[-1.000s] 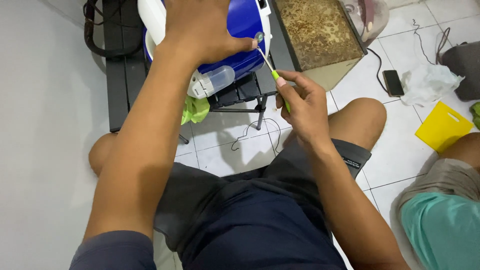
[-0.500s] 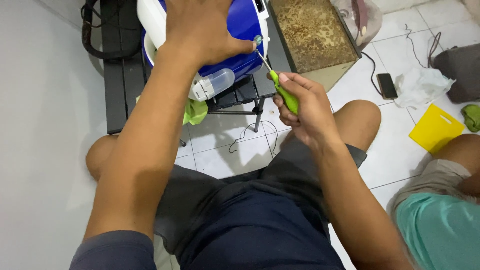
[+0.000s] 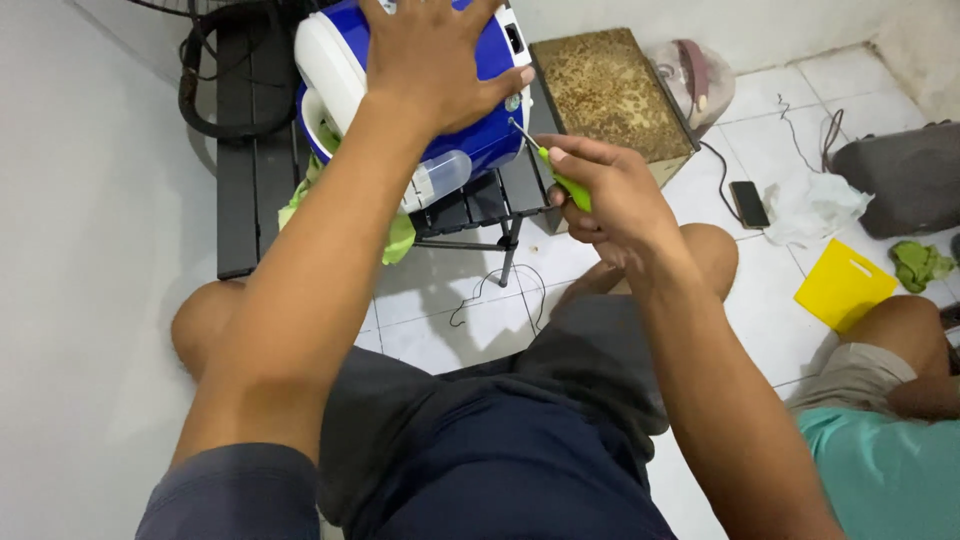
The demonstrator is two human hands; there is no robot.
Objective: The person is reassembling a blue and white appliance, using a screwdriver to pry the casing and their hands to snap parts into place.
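Right hand [image 3: 610, 195] grips screwdriver [image 3: 555, 175] (tip at appliance [image 3: 480, 70]).

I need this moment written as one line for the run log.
left hand: flat on blue and white appliance | right hand: grips green-handled screwdriver, tip at appliance side | support: black slatted table

Home floor, looks like: I'm sitting on white floor tiles [image 3: 770, 300]. Low black slatted table [image 3: 240, 200] at 11 o'clock, phone [image 3: 748, 203] and yellow cutting board [image 3: 843, 285] at 2–3 o'clock.
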